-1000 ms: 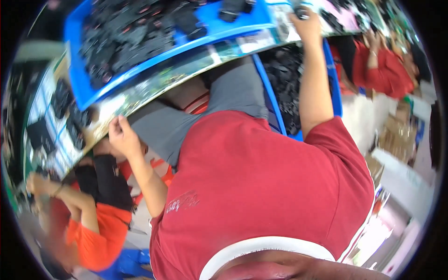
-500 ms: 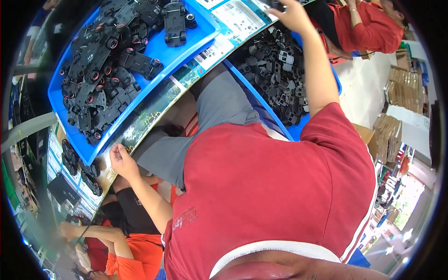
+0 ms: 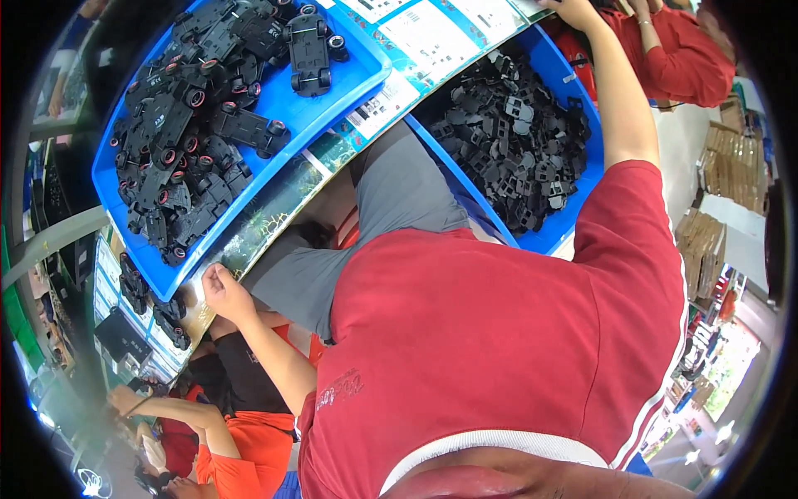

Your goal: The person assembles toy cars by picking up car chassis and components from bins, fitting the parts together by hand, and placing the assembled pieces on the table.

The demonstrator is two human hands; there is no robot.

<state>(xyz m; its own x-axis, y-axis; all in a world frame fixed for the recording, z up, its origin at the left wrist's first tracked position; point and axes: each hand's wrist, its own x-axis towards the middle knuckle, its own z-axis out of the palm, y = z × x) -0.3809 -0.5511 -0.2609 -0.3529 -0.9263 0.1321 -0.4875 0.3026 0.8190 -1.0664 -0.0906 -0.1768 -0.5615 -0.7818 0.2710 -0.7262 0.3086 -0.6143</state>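
My left hand [image 3: 224, 291] rests at the table's near edge, beside the corner of a blue tray [image 3: 353, 87]. Its fingers are curled in, and nothing shows between them. Black toy car chassis [image 3: 170, 125] with small wheels are heaped in that tray; a single chassis [image 3: 309, 51] lies apart at its right end. At the top edge of the picture my right hand [image 3: 573, 10] is stretched out over the far right part of the table. Its fingertips are cut off, so anything held is hidden.
Below the table edge, on my right, a blue bin [image 3: 586, 108] holds loose black plastic parts [image 3: 515, 125]. Printed sheets [image 3: 428, 41] cover the tabletop. More chassis [image 3: 170, 320] lie left of the tray. A person in orange [image 3: 249, 449] sits at left, another in red [image 3: 686, 62] at upper right.
My right hand has moved right and farther out, from the table beside the bin to the picture's top edge; the dark thing near its fingers no longer shows. My left hand has barely moved.
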